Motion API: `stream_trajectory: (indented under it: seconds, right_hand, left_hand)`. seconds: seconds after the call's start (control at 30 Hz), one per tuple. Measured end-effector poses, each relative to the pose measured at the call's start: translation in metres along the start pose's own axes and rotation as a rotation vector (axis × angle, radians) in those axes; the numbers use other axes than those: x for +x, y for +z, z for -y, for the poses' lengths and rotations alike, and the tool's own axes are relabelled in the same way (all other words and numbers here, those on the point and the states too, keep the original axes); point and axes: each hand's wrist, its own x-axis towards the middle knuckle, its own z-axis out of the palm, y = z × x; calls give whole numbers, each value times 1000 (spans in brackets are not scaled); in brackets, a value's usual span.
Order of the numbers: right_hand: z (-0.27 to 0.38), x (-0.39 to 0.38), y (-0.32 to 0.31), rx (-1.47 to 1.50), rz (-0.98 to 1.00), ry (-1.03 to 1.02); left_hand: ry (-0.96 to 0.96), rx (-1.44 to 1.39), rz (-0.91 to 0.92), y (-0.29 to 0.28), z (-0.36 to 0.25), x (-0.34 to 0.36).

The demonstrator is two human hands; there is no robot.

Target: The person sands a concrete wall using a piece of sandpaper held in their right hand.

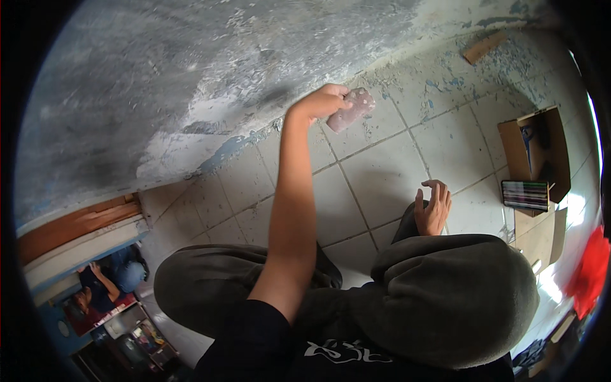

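My left hand grips a flat pink piece, spotted and dusty, perhaps a pad or scraper, low beside the peeling grey wall. The hand is at the wall's base, where pale paint flakes lie on the white floor tiles. My right hand hangs open above my right knee, its fingers loosely bent and apart. My legs are folded beneath me in dark trousers.
An open cardboard box and a stack of thin cases sit at the right, near red fabric. A brown strip lies by the wall. Another person is in a doorway at the lower left.
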Motion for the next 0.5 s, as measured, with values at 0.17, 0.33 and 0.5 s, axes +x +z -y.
stream_trajectory:
  seconds: [0.17,0.33,0.5]
  right_hand:
    - [-6,28,1,149,26,-197]
    - [-5,101,15,487,159,-220]
    - [-4,180,9,735,592,-114]
  left_hand:
    - [35,151,-29,-32,-22,-19]
    - [11,343,-20,-20,-45,-12]
    - [-119,116,107,8,-54,-1]
